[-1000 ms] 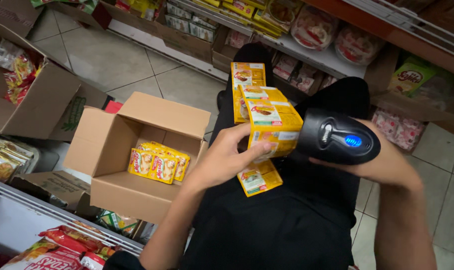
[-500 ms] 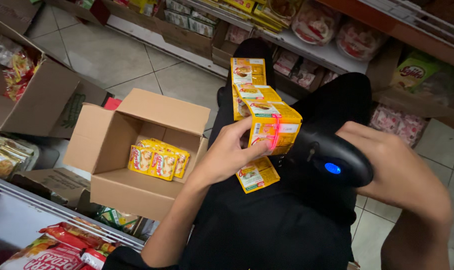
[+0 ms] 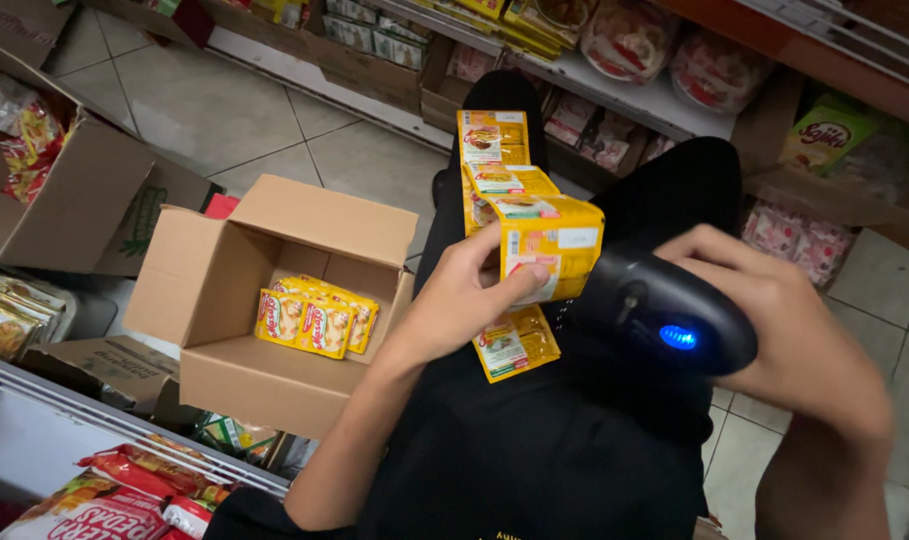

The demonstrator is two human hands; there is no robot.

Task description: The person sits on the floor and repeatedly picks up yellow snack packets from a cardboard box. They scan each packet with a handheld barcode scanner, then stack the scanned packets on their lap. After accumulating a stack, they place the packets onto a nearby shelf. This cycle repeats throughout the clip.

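The strip of yellow sachets (image 3: 520, 215) looks like thin glossy plastic film, creased where it folds; the handheld scanner (image 3: 665, 310) pressed against it is smooth black plastic with a soft sheen and a glowing blue light. Left of the strip, the open cardboard box (image 3: 265, 290) is matt brown corrugated card holding more shiny sachets (image 3: 315, 318); beyond that box the floor tiles (image 3: 215, 100) are smooth, pale and slightly glossy.

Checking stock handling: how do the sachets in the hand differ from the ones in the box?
The sachet strip hangs unfolded in a long chain, held up in the left hand; the boxed sachets lie bunched in the open cardboard box, untouched. The strip faces the black scanner in the right hand. Both are yellow.
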